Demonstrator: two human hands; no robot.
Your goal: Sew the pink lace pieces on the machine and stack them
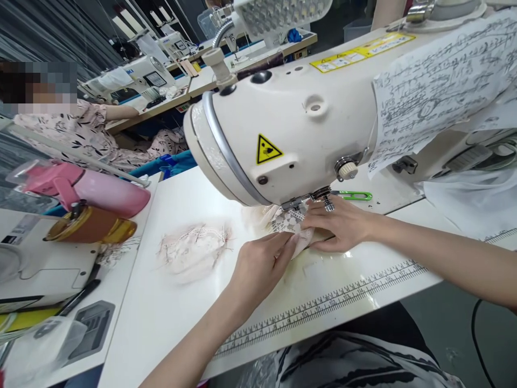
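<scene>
A piece of pale lace fabric [287,220] lies under the head of a white sewing machine [291,118]. My left hand [262,258] pinches the near edge of this fabric between thumb and fingers. On the other side, my right hand [343,223] rests with its fingers stretched out, pressing the fabric flat close to the needle area. The machine head hides the needle and part of the lace. Left of my hands, a second pale lace piece [196,250] with loose dark threads lies on the white table.
Green thread snips [357,195] lie behind my right hand. A printed ruler strip [315,315] runs along the table's front edge. At the left stand a pink bottle [100,186] and an amber cup [92,225]. Another person [81,126] sits at a machine farther back.
</scene>
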